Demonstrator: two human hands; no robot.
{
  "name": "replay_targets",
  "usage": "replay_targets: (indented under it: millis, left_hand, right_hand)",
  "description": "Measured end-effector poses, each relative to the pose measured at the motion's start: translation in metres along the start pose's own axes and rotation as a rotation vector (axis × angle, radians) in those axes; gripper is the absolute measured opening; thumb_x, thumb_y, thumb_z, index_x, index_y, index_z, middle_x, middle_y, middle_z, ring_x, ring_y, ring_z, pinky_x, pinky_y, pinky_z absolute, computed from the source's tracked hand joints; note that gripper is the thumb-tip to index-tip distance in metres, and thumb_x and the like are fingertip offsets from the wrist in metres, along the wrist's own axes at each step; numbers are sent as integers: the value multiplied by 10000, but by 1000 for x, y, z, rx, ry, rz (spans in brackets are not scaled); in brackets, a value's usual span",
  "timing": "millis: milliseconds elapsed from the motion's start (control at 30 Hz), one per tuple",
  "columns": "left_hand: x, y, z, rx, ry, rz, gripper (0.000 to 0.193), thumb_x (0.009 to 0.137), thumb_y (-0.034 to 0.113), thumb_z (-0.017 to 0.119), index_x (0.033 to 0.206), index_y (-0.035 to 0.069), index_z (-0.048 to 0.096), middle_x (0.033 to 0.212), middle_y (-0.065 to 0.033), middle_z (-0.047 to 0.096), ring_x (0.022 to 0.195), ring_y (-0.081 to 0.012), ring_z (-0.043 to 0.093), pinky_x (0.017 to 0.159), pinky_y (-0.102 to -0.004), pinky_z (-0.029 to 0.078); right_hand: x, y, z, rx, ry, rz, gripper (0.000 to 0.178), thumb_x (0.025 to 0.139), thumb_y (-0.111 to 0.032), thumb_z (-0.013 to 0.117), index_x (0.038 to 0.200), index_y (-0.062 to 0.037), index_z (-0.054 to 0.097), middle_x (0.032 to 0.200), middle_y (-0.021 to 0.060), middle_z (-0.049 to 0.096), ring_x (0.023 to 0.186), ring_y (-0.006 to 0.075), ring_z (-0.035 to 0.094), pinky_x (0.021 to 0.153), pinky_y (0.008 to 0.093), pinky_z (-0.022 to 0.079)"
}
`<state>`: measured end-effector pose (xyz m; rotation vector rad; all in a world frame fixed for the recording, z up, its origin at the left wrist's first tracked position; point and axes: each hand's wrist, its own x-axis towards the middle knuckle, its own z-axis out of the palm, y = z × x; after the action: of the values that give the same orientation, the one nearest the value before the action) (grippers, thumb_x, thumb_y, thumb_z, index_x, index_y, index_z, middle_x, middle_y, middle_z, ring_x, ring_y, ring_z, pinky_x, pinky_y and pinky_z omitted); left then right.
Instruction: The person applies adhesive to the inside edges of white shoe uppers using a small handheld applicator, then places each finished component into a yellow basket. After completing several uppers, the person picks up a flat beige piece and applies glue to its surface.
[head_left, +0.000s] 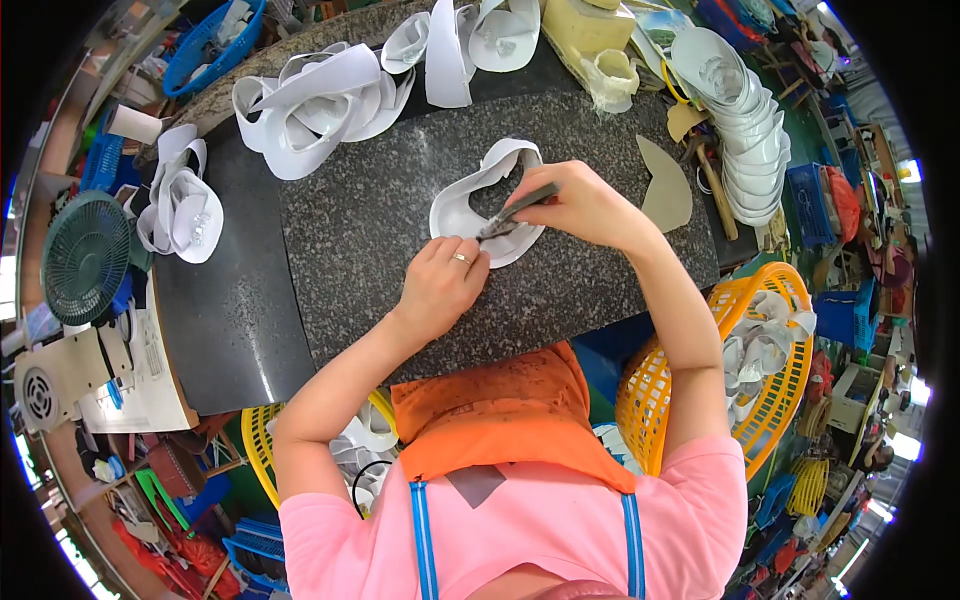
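A white curved shoe upper (458, 207) lies on the speckled dark stone slab (370, 250), bent round with its opening in the middle. My left hand (441, 285) is closed at its near edge, fingers curled and a ring on one. In my right hand (580, 205) is a slim dark-handled tool that looks like a brush (530, 200). It slants down to the left, and its tip meets the inner side of the upper close to my left fingertips. The exact tip is partly hidden by my fingers.
White uppers (320, 110) pile along the slab's far edge, more (185, 205) at left. At right are a tall stack of white pieces (755, 150), a beige flat piece (665, 185) and a wooden-handled hammer (716, 190). Yellow baskets (645, 405) flank me; a green fan (85, 258) stands left.
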<state>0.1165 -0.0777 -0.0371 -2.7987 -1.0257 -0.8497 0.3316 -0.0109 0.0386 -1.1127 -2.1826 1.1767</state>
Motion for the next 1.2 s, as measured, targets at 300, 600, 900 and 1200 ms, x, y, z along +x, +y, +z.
replay_targets:
  millis: [300,600,900,1200]
  left_hand:
    - [6,-2,-24,-187,-15,-380,121,723,8,601,843,1,592,860,-72,550,794,-198,575,702,-295,466]
    - [-29,-25,-49,-1608,413,-1166,233,811,-35,597,1030,30,551,958,-26,600,889,-110,581,815,-259,478]
    - [-48,-25,-50,-1547,484,-1156,230,819,-45,572,1040,13,544,960,-43,600,891,-122,592,818,-293,501]
    - [-95,-26,-97,-1603,849,-1252,273,814,-42,579,1084,-27,546,983,-93,615,894,-173,618,804,-322,533]
  right_hand:
    - [-10,-43,-16,-278,222,-257,144,745,-68,649,872,1,660,829,130,617,731,276,610,664,333,491]
    - [-9,-34,46,602,313,62,162,818,-23,612,974,-14,653,808,41,630,634,94,601,581,217,499]
    - [19,-25,63,-48,396,-370,208,738,18,620,940,-23,648,878,113,595,800,272,611,678,324,487]
    - [-13,-30,51,-263,367,-231,346,646,94,627,964,-40,647,913,99,598,862,256,604,743,313,487]
